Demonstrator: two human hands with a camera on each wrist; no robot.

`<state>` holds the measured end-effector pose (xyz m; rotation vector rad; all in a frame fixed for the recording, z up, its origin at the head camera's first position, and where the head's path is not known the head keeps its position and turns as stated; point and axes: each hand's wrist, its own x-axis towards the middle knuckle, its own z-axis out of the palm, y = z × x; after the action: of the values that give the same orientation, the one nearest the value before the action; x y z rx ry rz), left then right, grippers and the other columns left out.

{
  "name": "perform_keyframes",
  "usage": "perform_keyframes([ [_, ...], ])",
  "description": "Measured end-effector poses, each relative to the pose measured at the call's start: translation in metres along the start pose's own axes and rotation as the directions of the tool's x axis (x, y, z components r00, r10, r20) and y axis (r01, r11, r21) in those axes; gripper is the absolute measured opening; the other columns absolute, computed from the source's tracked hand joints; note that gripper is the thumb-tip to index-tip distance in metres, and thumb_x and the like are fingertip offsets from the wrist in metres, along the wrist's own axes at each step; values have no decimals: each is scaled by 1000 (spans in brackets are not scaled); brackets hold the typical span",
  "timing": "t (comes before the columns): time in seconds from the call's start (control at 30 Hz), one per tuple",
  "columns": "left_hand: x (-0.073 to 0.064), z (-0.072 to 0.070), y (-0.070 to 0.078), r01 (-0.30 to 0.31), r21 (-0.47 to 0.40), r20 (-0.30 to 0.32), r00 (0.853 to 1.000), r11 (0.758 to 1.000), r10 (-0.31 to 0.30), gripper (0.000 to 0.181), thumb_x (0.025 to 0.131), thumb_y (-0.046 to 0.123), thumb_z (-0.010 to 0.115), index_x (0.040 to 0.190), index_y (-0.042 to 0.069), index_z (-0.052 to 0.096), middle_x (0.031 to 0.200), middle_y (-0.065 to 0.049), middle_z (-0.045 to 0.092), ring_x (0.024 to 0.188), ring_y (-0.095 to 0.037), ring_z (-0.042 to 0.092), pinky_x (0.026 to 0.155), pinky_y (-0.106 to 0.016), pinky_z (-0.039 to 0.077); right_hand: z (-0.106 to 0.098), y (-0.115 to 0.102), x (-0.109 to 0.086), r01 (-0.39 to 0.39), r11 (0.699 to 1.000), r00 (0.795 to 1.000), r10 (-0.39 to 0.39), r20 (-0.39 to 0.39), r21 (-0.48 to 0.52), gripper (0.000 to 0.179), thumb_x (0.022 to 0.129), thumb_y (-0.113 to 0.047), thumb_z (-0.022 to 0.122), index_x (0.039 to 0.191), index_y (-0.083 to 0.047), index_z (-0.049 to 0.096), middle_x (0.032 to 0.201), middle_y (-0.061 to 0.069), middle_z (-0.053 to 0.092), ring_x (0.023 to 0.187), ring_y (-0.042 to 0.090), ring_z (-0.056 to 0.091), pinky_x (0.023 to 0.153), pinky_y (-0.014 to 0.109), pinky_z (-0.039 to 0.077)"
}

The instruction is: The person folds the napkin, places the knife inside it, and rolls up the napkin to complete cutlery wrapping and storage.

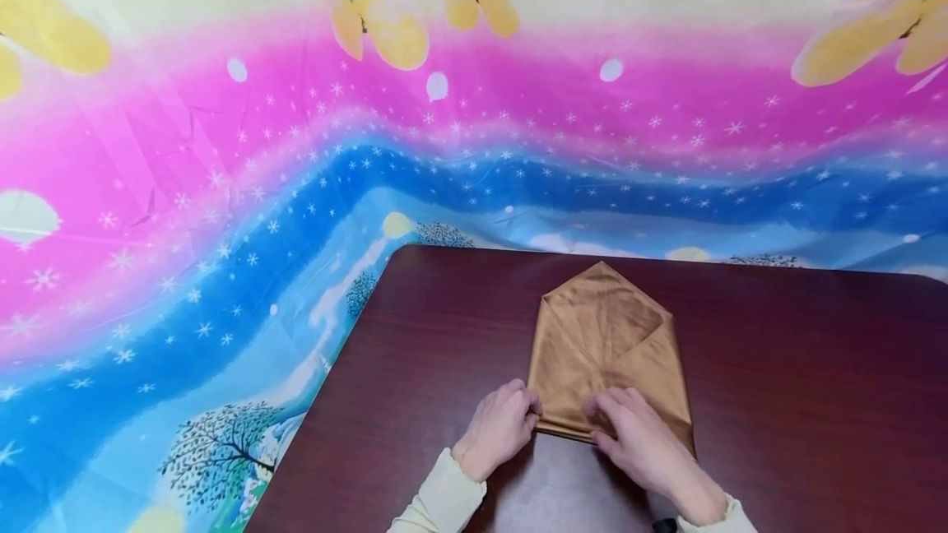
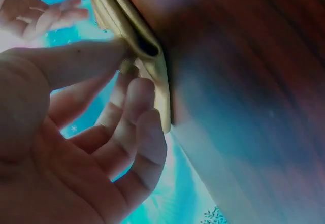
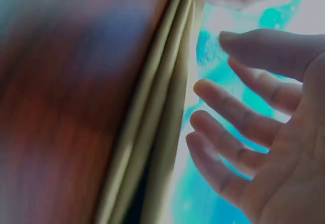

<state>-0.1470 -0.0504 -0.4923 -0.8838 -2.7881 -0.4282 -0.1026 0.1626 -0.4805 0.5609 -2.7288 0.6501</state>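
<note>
Closely pinched, the thumb and nearest fingers (image 2: 139,94) of the left hand (image 1: 498,419) hold the corner of a gold-brown cloth (image 1: 569,352) at the left end of its near edge; the remaining fingers curve loosely beside it. The right hand (image 1: 640,438) has hold of nothing: its thumb and fingers (image 3: 236,107) are spread apart and gently bent, and in the right wrist view a gap shows between their tips and the cloth. From the head, that hand covers part of the near edge, towards the right corner.

The cloth lies folded on the worktop (image 1: 807,377), in front of the person. Its outline is like a little house, straight at the sides and pointed at the far end, with the tip just beside the far edge of the worktop. Slanting fold lines run inward from the two shoulders below that point and meet near the middle. Along the near edge several layers lie one on another, and both wrist views show them as rounded, stacked folds.

A pale sleeve (image 1: 443,496) ends at the left wrist, and another pale sleeve (image 1: 722,516) at the right, where a small black band (image 1: 664,526) shows. The worktop is dark reddish brown with a glossy patch near the hands. Beyond it hangs a printed sheet (image 1: 222,187) in pink and blue, with white snowflakes, trees and yellow figures in striped tops.
</note>
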Motion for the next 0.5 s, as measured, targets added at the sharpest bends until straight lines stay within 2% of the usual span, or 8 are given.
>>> perform_keyframes([
  [0.23, 4, -10, -6, 63, -159, 67, 996, 985, -53, 11, 80, 10, 67, 86, 19, 71, 76, 9, 58, 66, -1, 52, 58, -16, 41, -25, 23, -15, -155, 982, 985, 162, 61, -106, 33, 63, -11, 84, 88, -18, 63, 90, -3, 59, 91, 23, 56, 72, 40, 46],
  [0.4, 4, -11, -8, 82, -214, 109, 992, 973, -60, 13, 80, 10, 64, 88, 19, 70, 76, 9, 57, 65, 1, 47, 57, -14, 37, -32, 35, -24, -203, 969, 967, 221, 126, -139, 31, 66, -15, 84, 91, -17, 66, 96, -1, 59, 90, 25, 53, 66, 38, 46],
  [0.5, 2, -10, -8, 87, -216, 123, 991, 972, -61, 14, 79, 9, 63, 87, 18, 69, 75, 9, 56, 64, 0, 47, 56, -15, 37, -32, 37, -29, -197, 971, 966, 216, 145, -135, 28, 68, -17, 84, 89, -20, 66, 97, -2, 59, 91, 23, 52, 66, 36, 46],
])
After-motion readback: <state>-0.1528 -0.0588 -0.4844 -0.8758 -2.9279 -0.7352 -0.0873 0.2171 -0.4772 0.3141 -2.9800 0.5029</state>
